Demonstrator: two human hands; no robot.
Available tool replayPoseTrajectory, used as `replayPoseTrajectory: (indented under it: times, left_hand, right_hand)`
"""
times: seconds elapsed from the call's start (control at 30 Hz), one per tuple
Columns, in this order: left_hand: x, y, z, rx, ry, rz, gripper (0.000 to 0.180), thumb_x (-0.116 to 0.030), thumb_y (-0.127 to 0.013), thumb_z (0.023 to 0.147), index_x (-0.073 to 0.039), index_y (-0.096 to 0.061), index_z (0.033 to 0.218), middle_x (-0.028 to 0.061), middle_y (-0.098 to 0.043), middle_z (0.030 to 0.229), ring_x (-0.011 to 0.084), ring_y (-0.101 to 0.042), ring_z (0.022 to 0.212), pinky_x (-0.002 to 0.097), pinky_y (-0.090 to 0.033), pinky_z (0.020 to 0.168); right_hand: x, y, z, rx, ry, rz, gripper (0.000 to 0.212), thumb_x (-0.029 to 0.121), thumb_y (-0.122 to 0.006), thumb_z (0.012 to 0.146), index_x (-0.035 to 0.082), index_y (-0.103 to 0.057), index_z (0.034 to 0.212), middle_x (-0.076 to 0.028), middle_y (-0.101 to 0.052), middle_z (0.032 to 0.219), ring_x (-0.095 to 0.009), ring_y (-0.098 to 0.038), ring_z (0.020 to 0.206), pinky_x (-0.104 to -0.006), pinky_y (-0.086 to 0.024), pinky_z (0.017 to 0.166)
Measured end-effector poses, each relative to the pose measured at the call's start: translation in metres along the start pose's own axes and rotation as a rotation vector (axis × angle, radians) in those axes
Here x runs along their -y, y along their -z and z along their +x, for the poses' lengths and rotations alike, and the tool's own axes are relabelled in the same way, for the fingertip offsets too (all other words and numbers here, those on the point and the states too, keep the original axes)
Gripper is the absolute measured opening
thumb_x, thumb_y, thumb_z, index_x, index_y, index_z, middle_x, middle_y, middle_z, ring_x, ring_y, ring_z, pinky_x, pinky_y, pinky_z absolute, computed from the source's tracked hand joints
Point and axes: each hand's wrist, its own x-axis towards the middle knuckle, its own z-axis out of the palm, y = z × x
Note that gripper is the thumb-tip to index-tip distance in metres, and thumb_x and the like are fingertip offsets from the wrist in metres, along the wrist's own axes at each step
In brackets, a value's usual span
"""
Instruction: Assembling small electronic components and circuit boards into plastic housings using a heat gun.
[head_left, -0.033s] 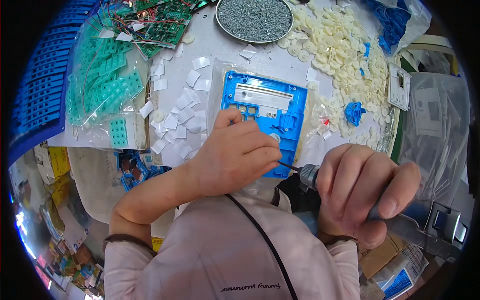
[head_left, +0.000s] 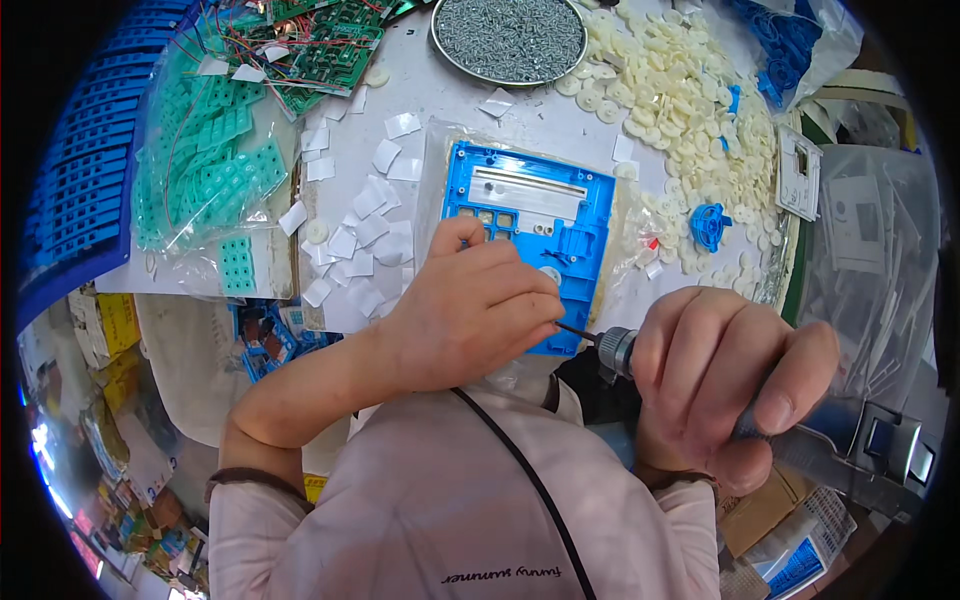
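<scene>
A blue plastic casing (head_left: 585,250) lies open side up on the table in front of me, with a clear window strip and square key openings. My left hand (head_left: 470,310) rests over its lower left part, fingers curled and pinched together. Whatever those fingertips hold is hidden. In my right hand (head_left: 735,385), the fingers wrap round an electric screwdriver (head_left: 617,352) at the casing's lower right. Its thin bit points left and reaches to the left fingertips, where the tip is covered.
A round dish of screws (head_left: 510,40) stands at the back. Pale plastic discs (head_left: 680,90) are heaped right of it. White paper squares (head_left: 370,230), teal rubber keypads (head_left: 210,160) and green circuit boards (head_left: 320,60) lie left. A blue round part (head_left: 709,227) sits among discs.
</scene>
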Motion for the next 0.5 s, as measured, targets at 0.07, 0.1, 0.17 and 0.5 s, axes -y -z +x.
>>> replayPoseTrajectory:
  times: [0.07, 0.1, 0.17, 0.5]
  left_hand:
    - [-0.001, 0.000, 0.001, -0.002, 0.004, -0.016, 0.018, -0.016, -0.079, 0.082, -0.015, -0.068, 0.096, -0.0032, -0.069, 0.096, 0.0169, -0.057, 0.072, 0.0415, -0.034, 0.083]
    - [-0.001, 0.000, 0.001, -0.003, 0.007, -0.022, 0.018, -0.016, -0.079, 0.081, -0.015, -0.068, 0.096, -0.0031, -0.069, 0.096, 0.0169, -0.057, 0.072, 0.0417, -0.034, 0.083]
    - [0.000, 0.000, 0.000, -0.008, -0.003, -0.011, 0.019, -0.016, -0.080, 0.080, -0.015, -0.068, 0.095, -0.0031, -0.069, 0.095, 0.0165, -0.057, 0.072, 0.0421, -0.034, 0.084]
    - [0.006, 0.009, -0.007, 0.138, 0.013, 0.183, 0.037, -0.041, -0.076, 0.081, -0.012, -0.071, 0.104, 0.0013, -0.066, 0.116, 0.0214, -0.058, 0.100, 0.0489, -0.036, 0.096]
  right_hand:
    - [-0.002, 0.001, 0.000, 0.021, -0.004, -0.015, 0.031, 0.026, -0.080, 0.090, 0.018, -0.053, 0.105, 0.006, -0.063, 0.070, -0.010, -0.059, 0.058, -0.0259, -0.047, 0.054]
    - [-0.002, 0.002, 0.001, 0.046, -0.007, -0.027, 0.031, 0.026, -0.079, 0.090, 0.018, -0.053, 0.105, 0.005, -0.063, 0.070, -0.010, -0.059, 0.058, -0.0261, -0.047, 0.054]
    - [-0.002, 0.003, 0.001, 0.092, -0.001, -0.049, 0.032, 0.026, -0.079, 0.091, 0.017, -0.052, 0.106, 0.005, -0.063, 0.071, -0.010, -0.060, 0.058, -0.0264, -0.048, 0.054]
    - [-0.004, 0.018, -0.007, 0.018, 0.008, -0.012, 0.036, 0.016, -0.079, 0.089, 0.011, -0.053, 0.112, -0.003, -0.062, 0.073, -0.017, -0.058, 0.062, -0.0336, -0.048, 0.060]
